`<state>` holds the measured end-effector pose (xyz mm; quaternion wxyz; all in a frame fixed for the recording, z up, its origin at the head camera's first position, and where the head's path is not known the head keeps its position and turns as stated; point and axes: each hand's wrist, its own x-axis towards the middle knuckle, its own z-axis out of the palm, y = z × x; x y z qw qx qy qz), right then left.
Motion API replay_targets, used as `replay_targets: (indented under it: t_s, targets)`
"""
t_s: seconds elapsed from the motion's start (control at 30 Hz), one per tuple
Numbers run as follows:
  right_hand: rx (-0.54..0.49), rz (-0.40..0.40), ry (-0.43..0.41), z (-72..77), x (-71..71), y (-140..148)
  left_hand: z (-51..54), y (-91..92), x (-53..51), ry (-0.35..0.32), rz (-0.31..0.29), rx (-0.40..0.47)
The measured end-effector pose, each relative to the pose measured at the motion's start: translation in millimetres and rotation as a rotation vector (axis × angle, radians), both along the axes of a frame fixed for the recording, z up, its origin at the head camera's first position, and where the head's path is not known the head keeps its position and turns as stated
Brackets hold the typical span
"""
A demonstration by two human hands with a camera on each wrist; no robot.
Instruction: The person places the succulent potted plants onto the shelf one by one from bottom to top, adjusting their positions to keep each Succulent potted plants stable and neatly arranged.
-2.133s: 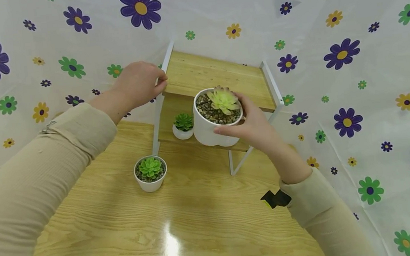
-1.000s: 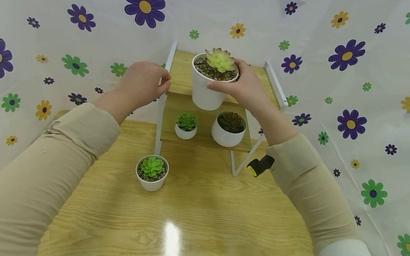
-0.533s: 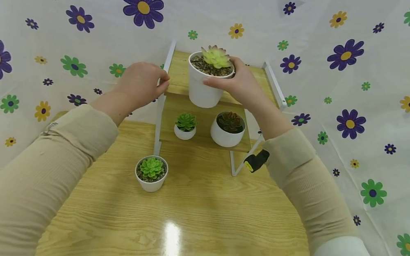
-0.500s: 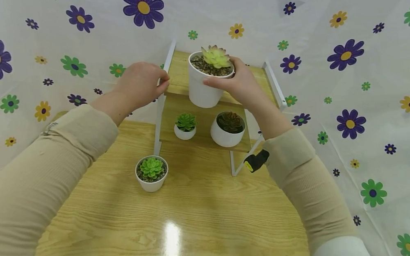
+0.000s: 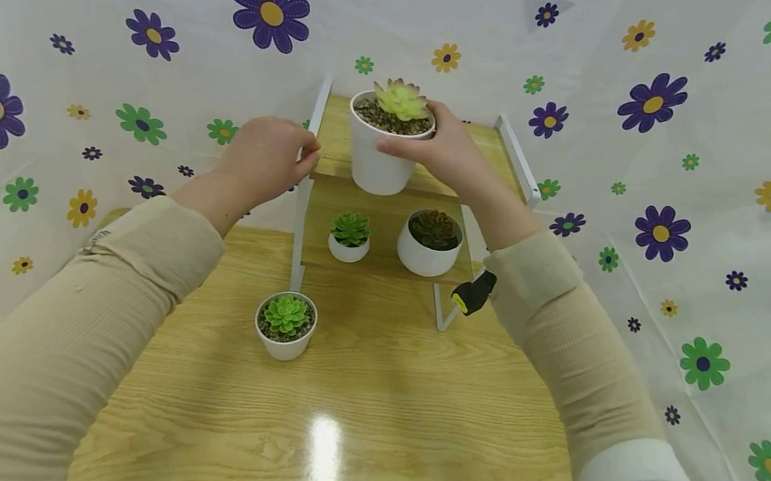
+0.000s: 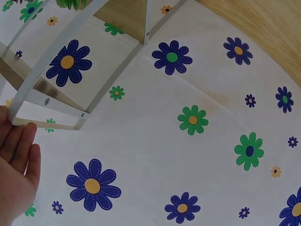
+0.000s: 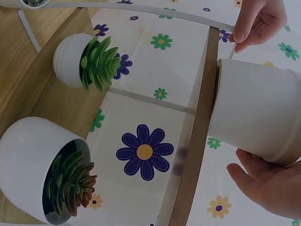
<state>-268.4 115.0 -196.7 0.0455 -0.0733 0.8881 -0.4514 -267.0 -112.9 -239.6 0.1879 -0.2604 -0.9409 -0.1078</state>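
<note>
My beige left sleeve point(image 5: 131, 273) comes in from the left, and beyond its cuff my left hand point(image 5: 269, 155) is closed, thumb and fingertips pinching the white frame point(image 5: 301, 225) near the left edge of the upper board point(image 5: 491, 150). The left wrist view shows those fingers point(image 6: 11, 141) against a corner of the metal.

Below, just in front of the frame's front left foot, a white pot with a bright green succulent point(image 5: 285, 327) stands upright on the wooden table point(image 5: 373, 396). Next comes the lower board point(image 5: 382, 248), with a small white pot with a darker green succulent point(image 5: 350, 240) near its front left corner.

Above that, the tall white pot point(image 5: 381, 163) with its pale yellow-green succulent point(image 5: 401, 99) is at the front edge of the upper board, left of the middle; I can't tell whether its base touches the wood. Toward the front right corner of the lower board sits a rounded white pot with a dark, reddish succulent point(image 5: 428, 253).

My right hand point(image 5: 449, 141) has hold of the tall pot's right side, thumb across the front near the rim, spread only as wide as the pot.
</note>
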Motion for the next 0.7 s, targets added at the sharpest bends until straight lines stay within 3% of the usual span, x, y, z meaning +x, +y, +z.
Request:
replay_targets:
  t_s: [0.7]
  targets:
    - [-0.021,-0.017,-0.016,-0.9,-11.3,-7.5,-0.2,0.2,-0.4,0.004,0.002,-0.001]
